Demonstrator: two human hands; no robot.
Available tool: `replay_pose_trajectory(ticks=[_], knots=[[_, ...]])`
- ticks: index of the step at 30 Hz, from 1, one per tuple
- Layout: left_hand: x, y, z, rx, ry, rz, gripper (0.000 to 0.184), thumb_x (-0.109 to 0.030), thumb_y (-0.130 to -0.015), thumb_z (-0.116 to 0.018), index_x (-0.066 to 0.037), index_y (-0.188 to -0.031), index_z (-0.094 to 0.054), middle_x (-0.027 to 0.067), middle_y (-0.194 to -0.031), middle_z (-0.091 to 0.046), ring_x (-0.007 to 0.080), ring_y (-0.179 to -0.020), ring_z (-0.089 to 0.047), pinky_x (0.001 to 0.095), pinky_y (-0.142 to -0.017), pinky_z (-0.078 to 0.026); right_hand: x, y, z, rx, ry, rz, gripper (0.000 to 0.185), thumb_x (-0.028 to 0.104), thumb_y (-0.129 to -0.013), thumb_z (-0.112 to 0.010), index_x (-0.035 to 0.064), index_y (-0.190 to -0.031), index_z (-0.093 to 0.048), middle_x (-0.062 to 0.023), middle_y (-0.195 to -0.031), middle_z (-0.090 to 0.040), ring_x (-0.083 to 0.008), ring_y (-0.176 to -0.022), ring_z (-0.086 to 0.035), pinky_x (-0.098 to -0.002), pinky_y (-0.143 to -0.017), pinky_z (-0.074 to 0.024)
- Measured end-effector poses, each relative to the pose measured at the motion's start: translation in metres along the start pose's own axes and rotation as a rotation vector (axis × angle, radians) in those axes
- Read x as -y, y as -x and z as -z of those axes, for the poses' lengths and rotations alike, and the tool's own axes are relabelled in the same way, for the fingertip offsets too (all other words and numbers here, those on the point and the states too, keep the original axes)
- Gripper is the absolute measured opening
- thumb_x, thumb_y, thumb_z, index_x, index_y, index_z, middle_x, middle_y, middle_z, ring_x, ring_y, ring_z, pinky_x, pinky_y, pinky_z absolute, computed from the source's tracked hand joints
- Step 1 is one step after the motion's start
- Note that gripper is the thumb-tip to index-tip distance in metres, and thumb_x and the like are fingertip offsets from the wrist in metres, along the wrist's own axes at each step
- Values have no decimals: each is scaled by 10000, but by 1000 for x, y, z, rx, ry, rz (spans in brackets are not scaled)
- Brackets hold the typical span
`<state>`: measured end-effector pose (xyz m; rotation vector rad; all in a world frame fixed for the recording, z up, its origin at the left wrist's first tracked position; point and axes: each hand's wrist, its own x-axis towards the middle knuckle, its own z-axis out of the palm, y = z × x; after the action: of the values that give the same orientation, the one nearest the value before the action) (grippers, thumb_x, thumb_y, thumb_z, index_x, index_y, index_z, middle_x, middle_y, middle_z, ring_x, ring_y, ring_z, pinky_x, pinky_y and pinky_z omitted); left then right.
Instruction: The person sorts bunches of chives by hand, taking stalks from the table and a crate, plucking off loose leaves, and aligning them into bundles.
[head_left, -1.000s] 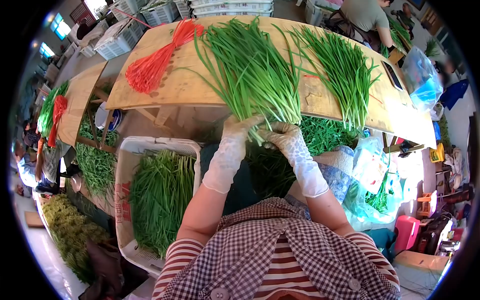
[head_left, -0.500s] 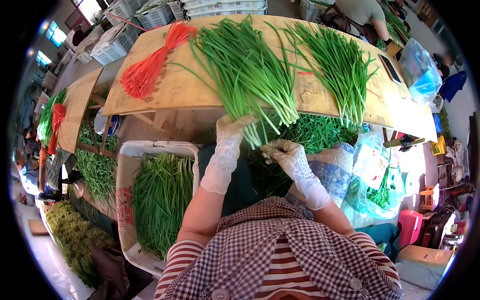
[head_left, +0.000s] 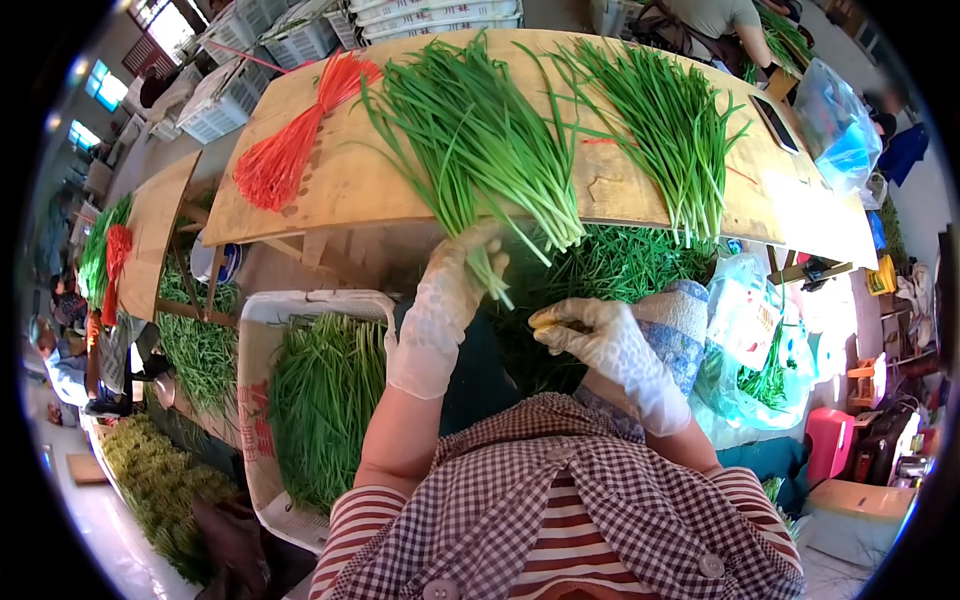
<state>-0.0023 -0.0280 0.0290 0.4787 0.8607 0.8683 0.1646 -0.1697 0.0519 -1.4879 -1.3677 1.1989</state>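
My left hand, in a thin whitish glove, is closed round a small bunch of garlic chives at the table's near edge. Its pale stem ends point down toward me, and the leaves run up onto the table. My right hand, gloved too, is apart from the bunch at its lower right. Its fingers are curled in a pinch; what is in them, if anything, I cannot make out. A larger pile of garlic chives lies on the wooden table, against the held bunch. To its right lies a second pile.
Red plastic ties lie on the table's left, a phone at its right. A white crate of chives stands at my left. Loose greens lie under the table; a plastic bag sits at right.
My right hand has moved away from the stem ends, right and slightly down. My left hand still grips the bunch, a little lower. The whole view has shifted slightly.
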Motion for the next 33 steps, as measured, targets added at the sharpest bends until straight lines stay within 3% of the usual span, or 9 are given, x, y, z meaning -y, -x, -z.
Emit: replay_pose_trajectory(ticks=[2,5,8,12,17,23,27,30,33], knots=[[1,-5,4,25,-106,29,202,-123,-885,-616,-7,-1049,-595,74,-933,-643,187,-781,-621,293,-659,-518,-3,-10,2,-415,143,363,185,162,-805,-729,43,-940,-687,-93,-863,-695,-186,-704,-667,-296,-611,-531],[9,2,-10,-40,-174,-45,207,-131,-878,-633,-10,-1043,-607,63,-919,-640,182,-766,-606,292,-663,-504,29,-30,21,-839,755,524,229,233,-782,-722,112,-968,-665,-80,-817,-658,-252,-650,-639,-340,-561,-507],[18,-7,-24,-37,-119,-76,202,-112,-871,-638,-8,-1042,-617,73,-937,-649,192,-787,-615,300,-693,-514,19,-58,19,-672,1101,391,219,268,-774,-698,113,-921,-653,-76,-749,-625,-273,-654,-631,-388,-555,-486],[20,-5,-31,-16,-87,-71,182,-81,-862,-633,-4,-1027,-627,86,-961,-653,204,-796,-619,322,-707,-523,12,-75,22,-772,907,376,172,222,-773,-674,121,-910,-650,-69,-766,-620,-275,-652,-628,-401,-563,-489],[20,-6,-22,-5,-58,-68,188,-72,-853,-610,4,-1025,-620,90,-953,-649,219,-788,-623,362,-712,-529,34,-65,10,-785,1208,521,197,339,-763,-688,151,-763,-629,-20,-704,-558,-213,-602,-604,-350,-505,-472],[14,-5,-21,-18,7,-37,209,-72,-859,-557,15,-1047,-585,112,-947,-636,246,-848,-616,368,-746,-528,32,-89,-9,-717,1575,134,194,304,-750,-719,137,-822,-650,-71,-774,-599,-278,-670,-607,-407,-581,-491],[13,-11,-13,39,-5,-44,208,-103,-867,-567,1,-1047,-587,129,-981,-628,263,-866,-610,370,-785,-519,35,-78,7,-810,1056,482,370,362,-741,-729,104,-990,-638,-85,-907,-620,-265,-789,-621,-379,-654,-507],[9,1,-21,39,-4,-12,219,-127,-879,-577,-14,-1066,-585,140,-1013,-625,271,-890,-615,377,-815,-515,28,-89,17,-997,981,313,417,351,-781,-707,53,-1057,-611,-177,-1016,-637,-348,-883,-633,-435,-713,-513],[5,7,-37,51,11,-24,268,-162,-900,-572,-16,-1125,-565,154,-1051,-625,289,-937,-616,392,-836,-512,11,-100,16,-413,534,134,515,329,-776,-706,-17,-1131,-562,-254,-1025,-627,-367,-937,-628,-445,-764,-512]])
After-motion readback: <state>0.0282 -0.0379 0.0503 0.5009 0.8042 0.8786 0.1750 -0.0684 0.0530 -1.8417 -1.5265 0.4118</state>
